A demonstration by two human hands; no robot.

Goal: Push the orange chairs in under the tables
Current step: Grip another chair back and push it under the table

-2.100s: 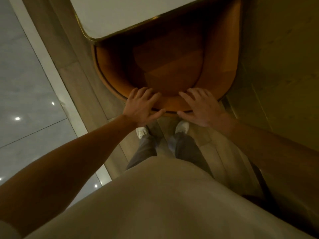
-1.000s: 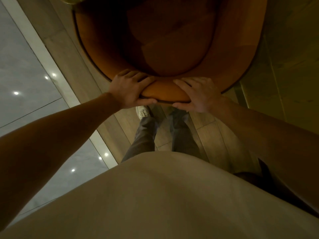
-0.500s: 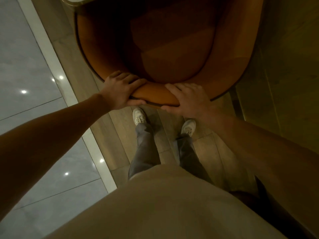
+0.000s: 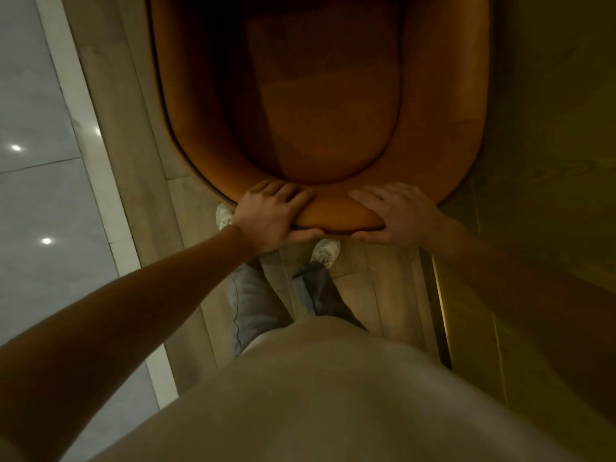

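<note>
The orange chair (image 4: 320,95), a smooth padded tub shape, stands straight ahead on pale wood plank floor (image 4: 133,161). Its front is cut off at the top. Both hands grip its curved back rim, left hand (image 4: 270,218) and right hand (image 4: 403,218), thumbs behind. White shoes (image 4: 325,251) stand just below, and glossy grey tile (image 4: 33,211) lies to the left.

- Shirt (image 4: 333,395): pale beige, plain, loose over the torso.
- Trousers (image 4: 253,305): grey, with a side seam visible on the left leg.
- Shoes (image 4: 325,251): white trainers.
- Left hand (image 4: 270,221), right hand (image 4: 400,218): bare; forearms uncovered.
</note>
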